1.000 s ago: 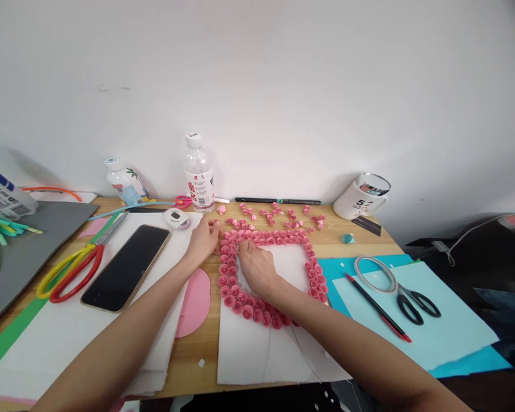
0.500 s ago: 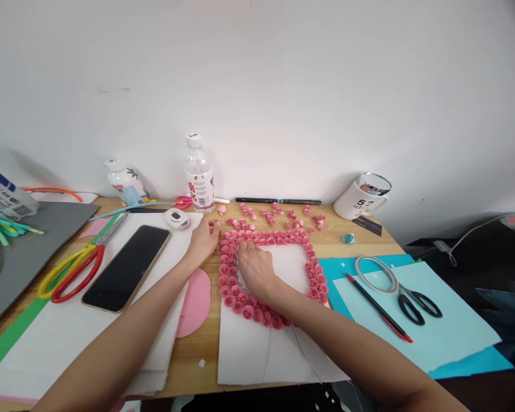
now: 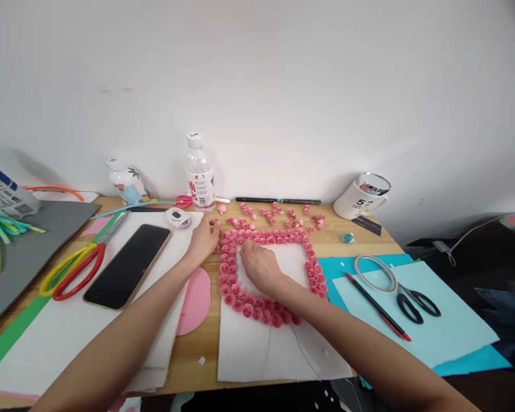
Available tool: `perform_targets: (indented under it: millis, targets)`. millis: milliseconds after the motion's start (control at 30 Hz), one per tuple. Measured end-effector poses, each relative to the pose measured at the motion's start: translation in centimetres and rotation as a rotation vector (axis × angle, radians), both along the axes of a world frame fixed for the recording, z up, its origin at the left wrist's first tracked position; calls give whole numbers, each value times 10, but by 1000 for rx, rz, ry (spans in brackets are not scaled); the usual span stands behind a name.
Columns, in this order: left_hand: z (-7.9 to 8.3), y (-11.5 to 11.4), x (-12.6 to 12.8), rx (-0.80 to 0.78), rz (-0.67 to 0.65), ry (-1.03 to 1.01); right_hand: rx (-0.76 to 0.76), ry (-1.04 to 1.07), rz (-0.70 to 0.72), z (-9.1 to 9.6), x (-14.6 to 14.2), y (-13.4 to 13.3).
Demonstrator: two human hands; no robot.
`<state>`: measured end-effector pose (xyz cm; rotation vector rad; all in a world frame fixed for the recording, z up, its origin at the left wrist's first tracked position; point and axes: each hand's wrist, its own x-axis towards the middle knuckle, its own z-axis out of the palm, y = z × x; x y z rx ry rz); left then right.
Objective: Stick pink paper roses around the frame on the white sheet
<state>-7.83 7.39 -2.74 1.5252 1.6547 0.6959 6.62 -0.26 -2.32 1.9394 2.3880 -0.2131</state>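
Observation:
A square frame of pink paper roses [image 3: 248, 310] lies on a white sheet [image 3: 244, 357]. My left hand [image 3: 203, 241] is at the frame's upper left corner, on its outer side, with the fingers curled by the roses. Inside the frame, my right hand [image 3: 260, 266] is closed like a fist, its fingertips against the inner edge of the left side. Whatever either hand pinches is hidden. Behind the frame, several loose pink paper roses [image 3: 272, 214] are scattered, and a teal rolled-paper piece [image 3: 347, 238] sits to their right.
Left are a phone [image 3: 129, 266], red-and-yellow scissors [image 3: 79, 269], white correction tape [image 3: 177, 217] and a bottle [image 3: 200, 177]. Right are a mug [image 3: 363, 196], a tape roll [image 3: 375, 274], black-handled scissors [image 3: 418, 306] and a pen [image 3: 377, 306] on blue paper [image 3: 467, 360]. A wall rises behind.
My right hand has shifted very slightly right and down inside the frame. My left hand stays at the upper left corner.

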Motion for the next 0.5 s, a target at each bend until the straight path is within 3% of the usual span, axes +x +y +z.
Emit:
perform_targets:
  millis: [233,500]
  targets:
    - [0,-1,0,13,-11,0,-70,490,-75,3,23,9]
    - [-2,0,-1,16,-16,2,45,443,-19,3,19,4]
